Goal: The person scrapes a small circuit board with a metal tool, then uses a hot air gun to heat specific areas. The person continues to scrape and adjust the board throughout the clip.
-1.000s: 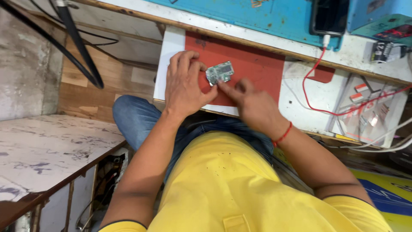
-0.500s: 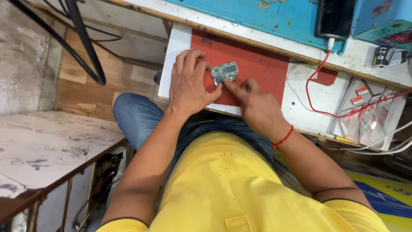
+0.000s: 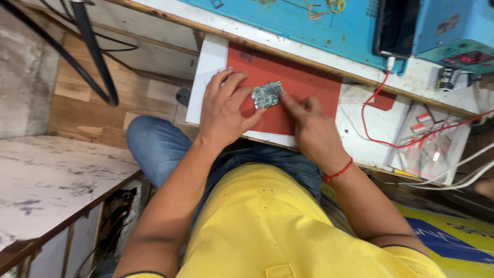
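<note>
A small green circuit board [image 3: 267,94] lies on a red mat [image 3: 301,85] near the edge of a white work surface [image 3: 206,72]. My left hand [image 3: 226,108] rests flat on the mat beside the board's left side, fingers spread, fingertips touching its edge. My right hand [image 3: 309,126] is to the board's right, its index finger pressed against the board's right end. A red thread band circles my right wrist. Neither hand lifts the board.
A blue mat [image 3: 309,20] lies behind the red one, with a black phone [image 3: 393,25] plugged into a red cable [image 3: 368,110]. A blue device with a red display [image 3: 458,36] stands at right. Black cables [image 3: 92,56] hang at left above a marble ledge [image 3: 46,180].
The view has shifted slightly. Both hands stay at the board; my right index finger has stretched out to the board's right end.
</note>
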